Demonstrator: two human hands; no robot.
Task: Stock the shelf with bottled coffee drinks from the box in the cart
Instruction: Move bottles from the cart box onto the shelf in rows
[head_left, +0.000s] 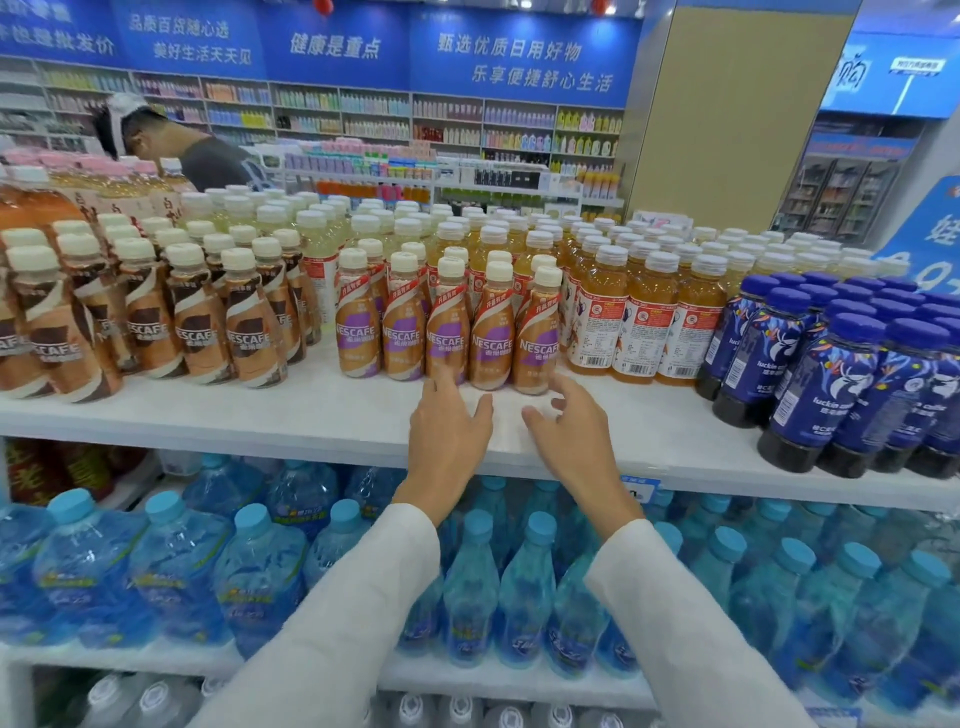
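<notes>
Head view shows my left hand (448, 434) and right hand (569, 441) loosely open, holding nothing, over the white top shelf (311, 410). The purple-labelled Nescafé coffee bottles (447, 332) stand upright in rows just beyond my fingertips.

Left hand (448, 434) and right hand (567, 434) side by side over the shelf (311, 413), holding nothing lol. Purple-label coffee bottles (448, 332) just ahead of both, dark blue bottles (852, 384) off past the right one.

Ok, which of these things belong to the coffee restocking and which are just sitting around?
Job: purple-label Nescafé bottles, top shelf, left hand, right hand.
Just there: orange drink bottles, blue luckin coffee bottles, water bottles below.
</notes>
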